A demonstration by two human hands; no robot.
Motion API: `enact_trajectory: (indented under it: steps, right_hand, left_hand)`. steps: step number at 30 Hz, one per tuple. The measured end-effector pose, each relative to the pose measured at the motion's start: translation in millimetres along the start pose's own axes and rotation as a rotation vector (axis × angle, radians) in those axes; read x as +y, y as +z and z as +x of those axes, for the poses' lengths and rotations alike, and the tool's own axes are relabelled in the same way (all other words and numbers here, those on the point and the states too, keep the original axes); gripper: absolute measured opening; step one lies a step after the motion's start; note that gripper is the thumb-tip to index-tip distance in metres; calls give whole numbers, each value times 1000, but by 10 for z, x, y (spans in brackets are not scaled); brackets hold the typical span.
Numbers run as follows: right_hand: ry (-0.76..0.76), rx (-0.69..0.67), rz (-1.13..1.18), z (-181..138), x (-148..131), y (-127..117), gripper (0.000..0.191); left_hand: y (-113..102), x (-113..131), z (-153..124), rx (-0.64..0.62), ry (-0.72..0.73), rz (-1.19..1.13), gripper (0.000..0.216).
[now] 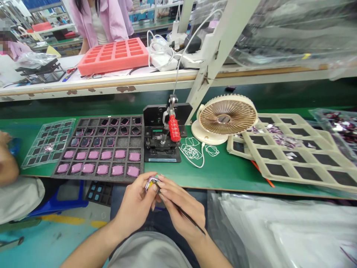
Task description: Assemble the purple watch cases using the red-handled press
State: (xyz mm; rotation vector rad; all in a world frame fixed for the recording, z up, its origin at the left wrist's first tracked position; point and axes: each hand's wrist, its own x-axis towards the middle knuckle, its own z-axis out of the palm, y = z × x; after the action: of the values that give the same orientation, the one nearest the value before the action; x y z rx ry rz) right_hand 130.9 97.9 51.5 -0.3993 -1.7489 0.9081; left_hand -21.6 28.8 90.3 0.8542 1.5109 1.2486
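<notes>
Close to my body, just off the bench's front edge, my left hand [138,203] pinches a small watch case [152,182] with a pale purple rim and something yellow inside. My right hand [182,206] is closed around thin black tweezers [186,216], whose tip reaches into the case. Fingers partly cover the case, so its inner parts are hard to make out. Beyond my left hand lies a dark foam tray [96,123] holding purple watch cases [106,155] in its near rows and dark-faced ones [110,142] farther back.
A toggle clamp press with a red handle [174,128] stands ahead, beside a beige fan [224,115] and loose white cord [191,150]. Cream trays [279,150] with small parts lie right. A clear tray [50,141] and a co-worker's arm [7,160] are left. Plastic bags [279,230] sit lower right.
</notes>
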Motion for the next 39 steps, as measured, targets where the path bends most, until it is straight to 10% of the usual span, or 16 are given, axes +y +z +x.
enact_trajectory:
  steps: [16, 26, 33, 39]
  right_hand:
    - [-22, 81, 0, -174, 172, 78, 49]
    - [458, 726, -85, 33, 362, -212, 21]
    - [620, 445, -553, 506, 871, -871, 39]
    - [628, 429, -649, 416, 372, -1076, 51]
  left_hand:
    - [-11, -1, 146, -181, -144, -532, 38]
    - [18, -67, 295, -110, -259, -773, 33]
    - [48, -183, 355, -117, -376, -779, 47]
    - [53, -278, 364, -73, -401, -825, 43]
